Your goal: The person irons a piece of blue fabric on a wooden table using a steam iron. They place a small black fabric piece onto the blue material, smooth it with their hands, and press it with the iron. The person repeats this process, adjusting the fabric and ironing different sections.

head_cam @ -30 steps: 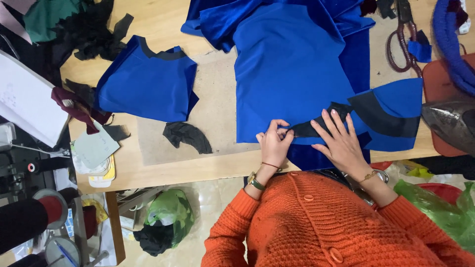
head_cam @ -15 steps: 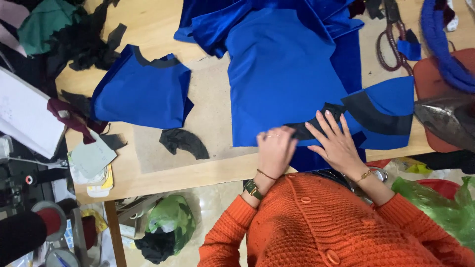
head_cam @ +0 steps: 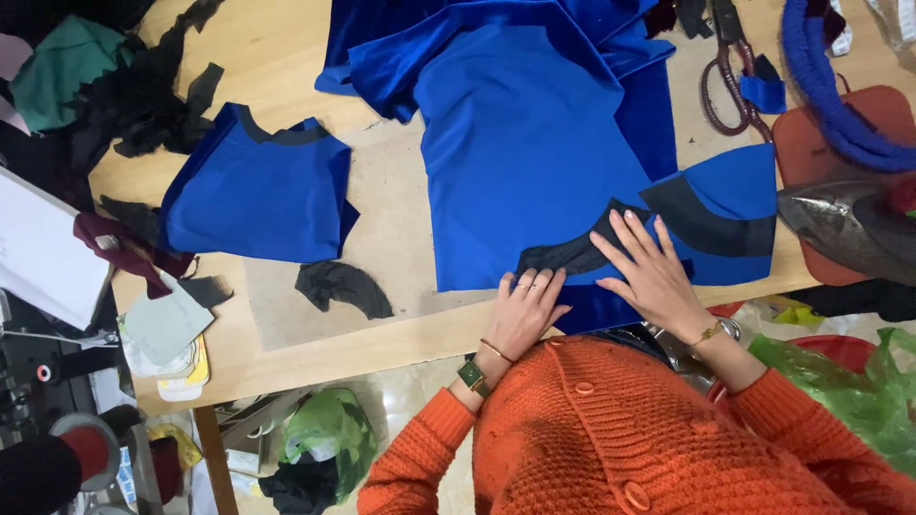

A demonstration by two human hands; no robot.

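Compared with a second ago, I note the left hand [head_cam: 528, 310] has let go of the curved black fabric strip [head_cam: 572, 253]: then its fingers were pinched on the strip's near end, now they lie flat and together, palm down, on the lower edge of the large blue velvet fabric panel [head_cam: 520, 162]. The right hand [head_cam: 654, 272] has stayed pressed flat, fingers spread, on the strip's middle and the blue cloth under it. Neither hand has a closed grip; both are open and only pressing, holding nothing. The black strip lies on the blue panel near the front edge of the light wooden bench [head_cam: 286, 48], running from just beyond the left fingertips up towards a blue cut piece with a black band [head_cam: 730, 215] at the right. A smaller blue cut piece with black neckline trim [head_cam: 258, 195] lies well apart to the left, a black scrap [head_cam: 343, 286] between it and the hands. Scissors [head_cam: 730, 67] rest at the far right.
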